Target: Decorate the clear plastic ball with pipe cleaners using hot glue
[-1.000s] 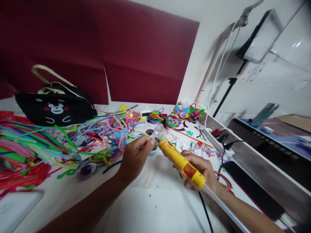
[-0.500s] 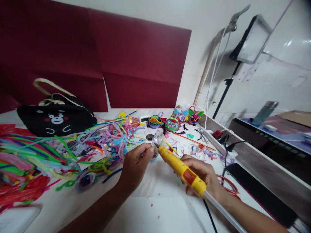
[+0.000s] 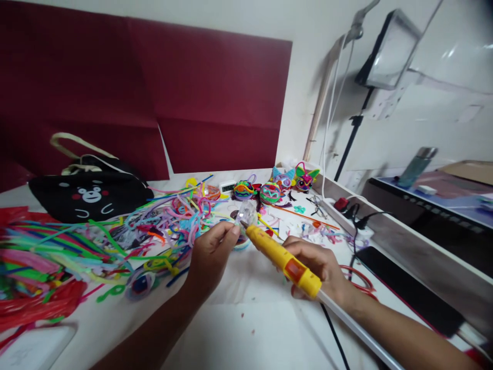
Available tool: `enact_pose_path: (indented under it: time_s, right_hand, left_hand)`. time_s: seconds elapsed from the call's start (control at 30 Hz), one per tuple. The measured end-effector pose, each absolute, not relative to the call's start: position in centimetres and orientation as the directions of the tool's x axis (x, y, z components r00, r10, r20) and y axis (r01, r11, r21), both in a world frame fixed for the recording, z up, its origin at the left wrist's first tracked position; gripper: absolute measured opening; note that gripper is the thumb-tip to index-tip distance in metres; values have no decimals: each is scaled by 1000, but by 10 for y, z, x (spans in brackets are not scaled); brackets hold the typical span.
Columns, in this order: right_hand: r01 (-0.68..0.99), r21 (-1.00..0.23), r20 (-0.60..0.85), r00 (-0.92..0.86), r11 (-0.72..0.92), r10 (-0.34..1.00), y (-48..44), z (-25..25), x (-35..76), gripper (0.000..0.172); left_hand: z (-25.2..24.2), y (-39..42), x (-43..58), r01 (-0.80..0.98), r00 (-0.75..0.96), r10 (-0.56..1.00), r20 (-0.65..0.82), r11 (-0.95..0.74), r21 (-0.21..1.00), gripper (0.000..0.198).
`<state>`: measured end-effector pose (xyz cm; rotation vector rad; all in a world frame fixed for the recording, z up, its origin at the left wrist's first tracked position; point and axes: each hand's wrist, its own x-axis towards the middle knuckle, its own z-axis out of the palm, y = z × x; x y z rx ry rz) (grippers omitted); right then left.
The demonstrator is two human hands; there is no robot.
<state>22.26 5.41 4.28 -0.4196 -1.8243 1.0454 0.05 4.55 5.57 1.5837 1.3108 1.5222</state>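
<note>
My left hand (image 3: 213, 252) pinches a small clear plastic piece (image 3: 246, 210) between thumb and fingers, above the white table. In my right hand (image 3: 319, 264) is a yellow glue gun (image 3: 283, 259), with a translucent glue stick (image 3: 358, 329) running out of its back end. Its dark nozzle points at the clear piece, close to my left fingertips; whether it touches cannot be made out. Behind the hands sit several pipe-cleaner ornaments, among them a striped ball (image 3: 270, 193) and a green-eared figure (image 3: 306, 180).
Pipe cleaners (image 3: 181, 216) lie heaped on the left beside a black bag (image 3: 92, 195). A black phone (image 3: 408, 290) rests at the right by a power strip (image 3: 358, 231). A black cord (image 3: 335, 334) hangs below the glue gun. Eyeglasses (image 3: 318, 207) lie further back.
The view has shifted slightly. The clear piece is turned a little in my left hand, and the glue gun's nozzle stays close to it. Both grips are the same.
</note>
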Motion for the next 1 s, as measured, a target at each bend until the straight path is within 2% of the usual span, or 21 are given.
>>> enact_pose_path:
  time_s: [0.33, 0.87, 1.0]
  right_hand:
    - [-191, -790, 594, -476, 583, 649, 54, 42, 223, 30]
    - [-158, -749, 631, -466, 644, 620, 51, 52, 228, 33]
    - [-139, -759, 616, -467, 636, 634, 52, 54, 229, 34]
  left_hand:
    - [62, 43, 6, 164, -162, 931, 328, -302, 939, 24]
    - [62, 42, 3, 259, -170, 891, 420, -371, 892, 23]
    - [62, 44, 4, 236, -174, 904, 390, -347, 908, 22]
